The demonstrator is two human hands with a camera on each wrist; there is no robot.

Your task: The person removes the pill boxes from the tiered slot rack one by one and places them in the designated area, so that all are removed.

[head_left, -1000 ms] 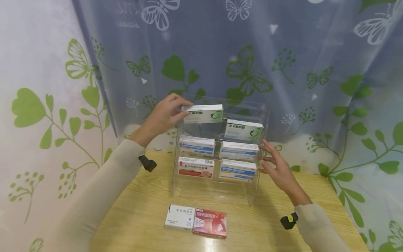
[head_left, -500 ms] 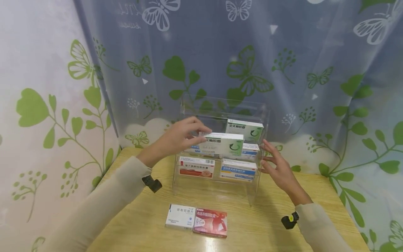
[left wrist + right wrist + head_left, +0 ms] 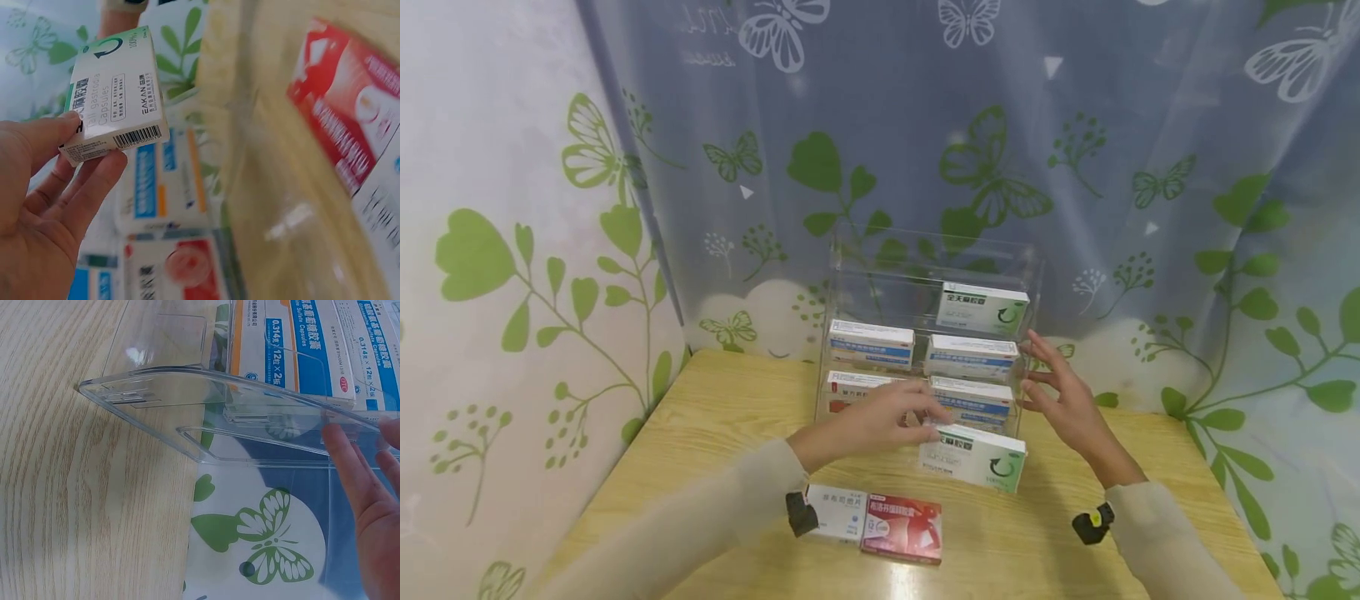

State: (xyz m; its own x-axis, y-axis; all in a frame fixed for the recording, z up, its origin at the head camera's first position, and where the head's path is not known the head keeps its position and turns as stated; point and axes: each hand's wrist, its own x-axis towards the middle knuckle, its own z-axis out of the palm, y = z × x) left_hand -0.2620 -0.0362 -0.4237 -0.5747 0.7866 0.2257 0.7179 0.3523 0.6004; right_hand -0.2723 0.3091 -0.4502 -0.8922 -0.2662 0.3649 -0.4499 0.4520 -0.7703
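Note:
My left hand pinches a white-and-green medicine box by its left end, between thumb and fingers. That box is held in front of the lower right of a transparent stepped display rack. In the left wrist view the thumb lies on the box's printed face and the fingertips are under its barcode end. My right hand touches the rack's right side with extended fingers, seen close at the side panel in the right wrist view. A matching white-and-green box stands on the top tier at right.
Blue-and-white boxes fill the middle tier; another blue-and-white box and a partly hidden red-and-white box stand on the bottom tier. Before the rack, a white box and a red box lie flat on the wooden table.
My left hand has taken the white-and-green box off the top tier's left side and carried it down, right and toward me. My right hand has stayed at the rack's side.

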